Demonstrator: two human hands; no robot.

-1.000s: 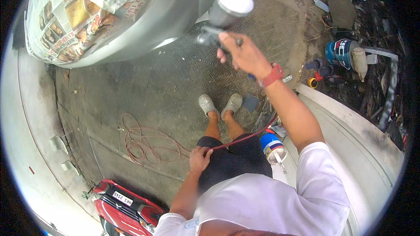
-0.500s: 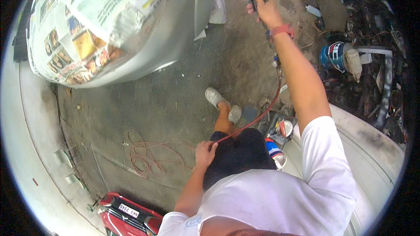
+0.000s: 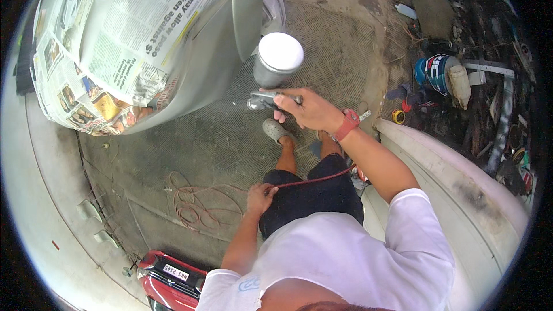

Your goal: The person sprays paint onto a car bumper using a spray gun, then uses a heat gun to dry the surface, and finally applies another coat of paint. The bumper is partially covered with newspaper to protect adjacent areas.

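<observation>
My right hand [image 3: 315, 110] is closed around the grip of a paint spray gun [image 3: 264, 101]. On top of the gun sits a metal cup [image 3: 269, 75] with a white lid. The nozzle faces left, toward a silver-grey car body panel [image 3: 216, 75] and apart from it. Newspaper [image 3: 132, 34] covers the upper part of that panel. By my thigh, my left hand [image 3: 260, 197] is closed on a thin red air hose [image 3: 314, 181]. The hose runs across my lap to the right and passes under my right forearm, where it is hidden.
Loose hose coils [image 3: 196, 204] lie on the floor at left. A red car [image 3: 173, 276] stands behind at lower left. To the right are a pale car panel [image 3: 455, 167], a blue bucket [image 3: 432, 74] and piled scrap. A pale wall [image 3: 34, 196] edges the far left.
My right hand has brought the spray gun from far out at the right back toward me and leftward, nearer the papered panel. My left hand keeps hold of the hose, shifted slightly left.
</observation>
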